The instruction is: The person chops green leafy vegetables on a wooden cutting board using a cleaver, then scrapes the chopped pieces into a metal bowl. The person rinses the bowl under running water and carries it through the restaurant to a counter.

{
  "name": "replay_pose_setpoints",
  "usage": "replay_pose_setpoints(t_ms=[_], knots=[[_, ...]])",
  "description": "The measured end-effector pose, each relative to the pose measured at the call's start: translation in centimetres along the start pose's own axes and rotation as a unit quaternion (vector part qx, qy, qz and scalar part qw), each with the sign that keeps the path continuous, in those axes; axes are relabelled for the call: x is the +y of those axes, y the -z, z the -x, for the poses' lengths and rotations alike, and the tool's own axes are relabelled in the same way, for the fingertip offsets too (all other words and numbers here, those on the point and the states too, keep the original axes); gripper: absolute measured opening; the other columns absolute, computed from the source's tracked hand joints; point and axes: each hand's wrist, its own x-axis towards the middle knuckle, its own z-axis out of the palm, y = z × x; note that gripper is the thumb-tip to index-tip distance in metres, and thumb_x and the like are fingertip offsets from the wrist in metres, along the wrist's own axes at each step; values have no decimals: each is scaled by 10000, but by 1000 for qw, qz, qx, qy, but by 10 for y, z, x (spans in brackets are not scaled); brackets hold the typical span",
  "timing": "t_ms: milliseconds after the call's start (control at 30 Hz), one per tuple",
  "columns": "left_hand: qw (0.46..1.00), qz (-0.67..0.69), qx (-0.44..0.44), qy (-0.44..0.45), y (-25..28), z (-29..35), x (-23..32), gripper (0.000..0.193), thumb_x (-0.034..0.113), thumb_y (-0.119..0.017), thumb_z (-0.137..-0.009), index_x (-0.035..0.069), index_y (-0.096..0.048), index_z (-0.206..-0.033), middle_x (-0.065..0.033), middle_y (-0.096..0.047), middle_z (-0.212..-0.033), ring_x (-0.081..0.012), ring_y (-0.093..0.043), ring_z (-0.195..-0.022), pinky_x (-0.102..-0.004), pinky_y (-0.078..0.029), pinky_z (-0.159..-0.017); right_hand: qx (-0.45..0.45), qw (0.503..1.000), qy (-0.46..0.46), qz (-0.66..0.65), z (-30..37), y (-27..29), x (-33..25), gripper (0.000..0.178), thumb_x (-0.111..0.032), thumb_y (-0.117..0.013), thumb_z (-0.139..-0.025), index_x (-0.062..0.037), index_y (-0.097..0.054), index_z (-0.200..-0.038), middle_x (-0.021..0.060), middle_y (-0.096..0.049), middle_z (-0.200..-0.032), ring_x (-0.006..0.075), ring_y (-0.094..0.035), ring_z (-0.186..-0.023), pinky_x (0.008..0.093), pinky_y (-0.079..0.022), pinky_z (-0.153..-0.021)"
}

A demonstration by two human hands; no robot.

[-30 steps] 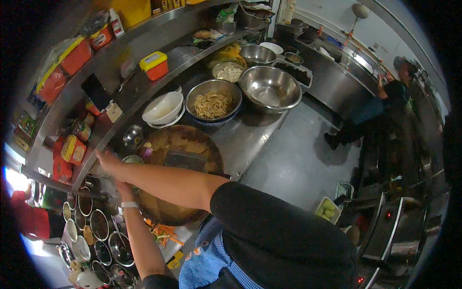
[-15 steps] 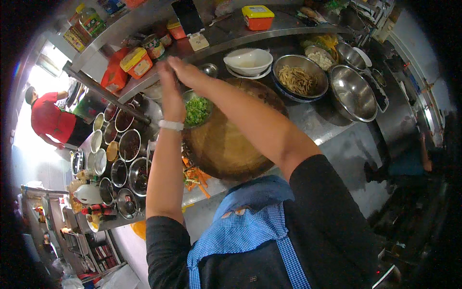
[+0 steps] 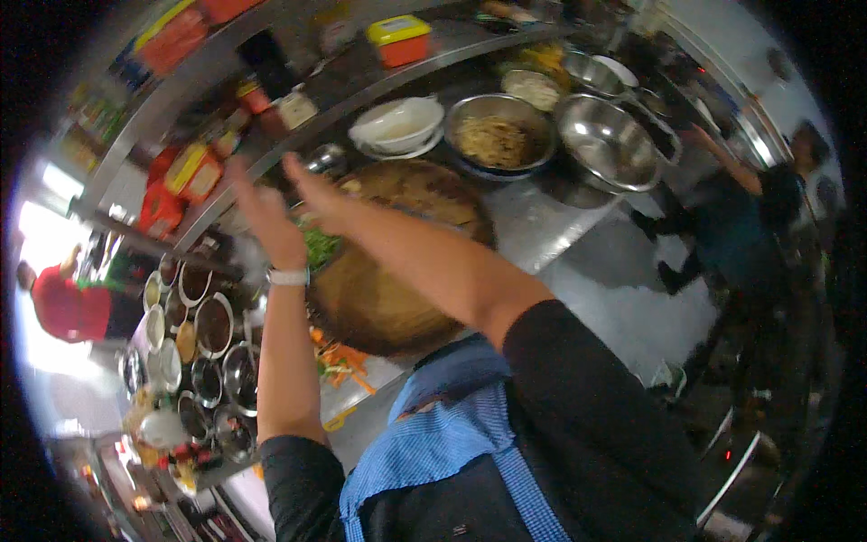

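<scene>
Parted since earlier, your left hand (image 3: 271, 221) and right hand (image 3: 323, 200) hold nothing; greens (image 3: 319, 247) look cut, orange shreds (image 3: 350, 360) remain loose.

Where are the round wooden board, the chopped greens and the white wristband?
Round wooden board (image 3: 388, 298), head view: its bare lower part.
Chopped greens (image 3: 321, 247), head view: their visible middle.
White wristband (image 3: 288, 277), head view: middle of the band.

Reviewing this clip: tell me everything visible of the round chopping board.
The round board looks like thick wood, brown, lighter toward the person and darker on the far side. It lies flat on the metal counter. The right forearm crosses above, hiding part of its middle. Chopped greens show by its left edge; whether their container touches it is unclear. Blur hides finer detail.
</scene>
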Motion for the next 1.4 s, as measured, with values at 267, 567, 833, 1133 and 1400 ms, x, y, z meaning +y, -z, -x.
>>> replay_pose_setpoints(t_ms=[267, 567, 833, 1133, 1400], knots=[[951, -289, -112, -15, 43, 86, -71, 376, 97, -495, -924, -6, -467, -1285, -170, -456, -1318, -314, -427, -1242, -397, -383, -1006, 42, 939, 338, 39, 81, 75, -25, 457, -238, -564, -926, -35, -432, -1314, 86, -507, -1267, 174, -482, -1165, 293, -416, -940], [933, -69, -299, 186, 20, 222, 14, 250, 137, -505, -905, -1, -602, -1089, -157, -618, -1020, -302, -579, -927, -379, -450, -834, 533, 834, 104, -99, 253, 423, 43, 319, -227, -566, -886, -49, -543, -1149, 68, -634, -913, 182, -633, -822, 263, -486, -667], [819, -111, -550, -118, -135, 244, 138, 332, 202, -658, -771, 105, -627, -1088, -90, -540, -1174, -326, -461, -1102, -479, -379, -916, 558, 774, 160, -253, 279, 545, 13, 278, -229, -632, -852, -40, -555, -1042, 122, -556, -952, 223, -571, -704, 310, -502, -572], [734, -328, -586, -100, -130, 277, 110, 336, 94, -592, -711, 119, -610, -1045, -52, -555, -1111, -301, -470, -1020, -475, -354, -870, 463, 810, 200, -299, 299, 611, 33, 185, -191, -602, -869, -45, -547, -968, 70, -560, -861, 197, -558, -755, 341, -508, -621], [852, -247, -459, 53, -179, 260, 156, 304, 100, -564, -775, 44, -583, -1073, -165, -562, -1065, -386, -454, -1018, -489, -341, -916, 464, 813, 225, -269, 396, 591, 56, 180, -187, -597, -839, -91, -558, -985, 18, -565, -813, 129, -493, -607, 245, -435, -536]])
